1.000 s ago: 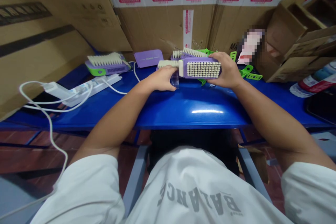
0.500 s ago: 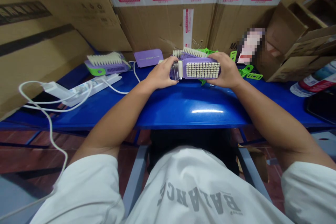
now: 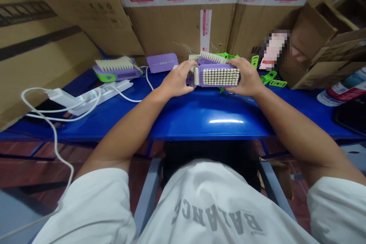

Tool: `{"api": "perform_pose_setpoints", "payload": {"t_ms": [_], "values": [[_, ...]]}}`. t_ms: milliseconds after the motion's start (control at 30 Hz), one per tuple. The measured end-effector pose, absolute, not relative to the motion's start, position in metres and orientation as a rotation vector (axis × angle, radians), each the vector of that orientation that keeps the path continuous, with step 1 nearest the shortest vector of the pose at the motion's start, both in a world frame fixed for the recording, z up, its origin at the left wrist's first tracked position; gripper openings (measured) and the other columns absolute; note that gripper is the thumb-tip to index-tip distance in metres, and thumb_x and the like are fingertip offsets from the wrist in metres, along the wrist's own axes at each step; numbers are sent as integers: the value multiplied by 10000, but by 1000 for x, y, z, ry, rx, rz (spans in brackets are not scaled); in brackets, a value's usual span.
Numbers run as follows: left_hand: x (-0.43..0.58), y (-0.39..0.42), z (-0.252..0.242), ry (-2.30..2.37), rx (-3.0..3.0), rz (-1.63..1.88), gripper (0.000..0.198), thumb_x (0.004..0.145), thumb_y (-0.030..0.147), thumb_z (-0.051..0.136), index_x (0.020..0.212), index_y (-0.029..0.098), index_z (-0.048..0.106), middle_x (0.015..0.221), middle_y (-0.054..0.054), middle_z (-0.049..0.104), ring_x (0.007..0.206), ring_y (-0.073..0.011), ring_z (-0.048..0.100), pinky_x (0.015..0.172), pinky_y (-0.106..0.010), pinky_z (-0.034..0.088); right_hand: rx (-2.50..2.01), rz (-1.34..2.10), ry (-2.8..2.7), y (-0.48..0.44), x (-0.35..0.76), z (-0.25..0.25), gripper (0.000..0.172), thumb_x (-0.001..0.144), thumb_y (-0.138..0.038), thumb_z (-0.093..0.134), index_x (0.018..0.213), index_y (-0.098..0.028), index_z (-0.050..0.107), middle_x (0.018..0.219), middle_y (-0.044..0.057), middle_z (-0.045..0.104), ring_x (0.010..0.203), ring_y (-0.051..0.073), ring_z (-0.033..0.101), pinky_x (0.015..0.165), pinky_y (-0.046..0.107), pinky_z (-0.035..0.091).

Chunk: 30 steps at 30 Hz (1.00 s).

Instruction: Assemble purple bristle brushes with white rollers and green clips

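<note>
My right hand [image 3: 246, 78] grips a purple brush [image 3: 220, 77] from its far end, with the rows of cream bristles facing up toward me. My left hand [image 3: 177, 80] holds a clear plastic piece [image 3: 191, 77] against the brush's near end, and its fingers partly hide that piece. Behind the hands lies a second purple brush [image 3: 208, 58] with cream bristles, its base mostly hidden. The two brushes look apart, though the view cannot settle it.
A purple-and-green brush [image 3: 117, 69] and a purple card [image 3: 161, 63] stand on the blue table [image 3: 206, 116]. Green clips [image 3: 268, 78] lie right. A power strip [image 3: 100, 99] with white cables sits left. Cardboard boxes [image 3: 183, 23] line the back.
My left hand has moved right and closed around the clear piece at the brush's end. A loose row of bristles left of the brush in the oldest frame no longer shows.
</note>
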<state>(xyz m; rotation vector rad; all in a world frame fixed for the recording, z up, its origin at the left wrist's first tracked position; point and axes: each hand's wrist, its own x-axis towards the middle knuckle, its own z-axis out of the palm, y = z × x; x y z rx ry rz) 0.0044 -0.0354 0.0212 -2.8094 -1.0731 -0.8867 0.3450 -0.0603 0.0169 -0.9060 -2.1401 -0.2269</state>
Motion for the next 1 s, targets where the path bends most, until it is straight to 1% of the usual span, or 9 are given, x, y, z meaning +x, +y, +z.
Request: {"api": "perform_pose_setpoints", "payload": {"t_ms": [200,400,700,1000], "values": [[5,-36,22,-1047,-2795,-892,834,814,176,823,1595,217,532,1639,-157,635,1510,-379,637,1279,-529,550,-902,-234,-2148,-60,346,16,872,749,-738,872,1478,-298,685,1447,153,790,1362,495,722,1208,752,557],[5,-34,21,-1032,-2794,-890,835,815,209,817,1602,229,540,1634,-140,637,1531,-384,612,1298,-553,538,-909,-228,-2173,-57,349,14,899,752,-721,875,1519,-305,658,1476,151,772,1400,499,703,1231,752,537],[4,-33,19,-972,-2808,-891,858,794,143,798,1610,204,541,1674,-159,616,1568,-381,593,1333,-546,507,-913,-221,-2178,-59,347,15,891,751,-719,875,1507,-293,672,1474,160,782,1402,505,712,1240,760,537],[5,-31,19,-991,-2816,-883,875,802,196,818,1630,228,537,1677,-145,616,1572,-389,585,1338,-563,505,-907,-239,-2158,-58,347,13,893,743,-745,879,1488,-293,686,1456,161,791,1363,506,730,1195,762,573]]}}
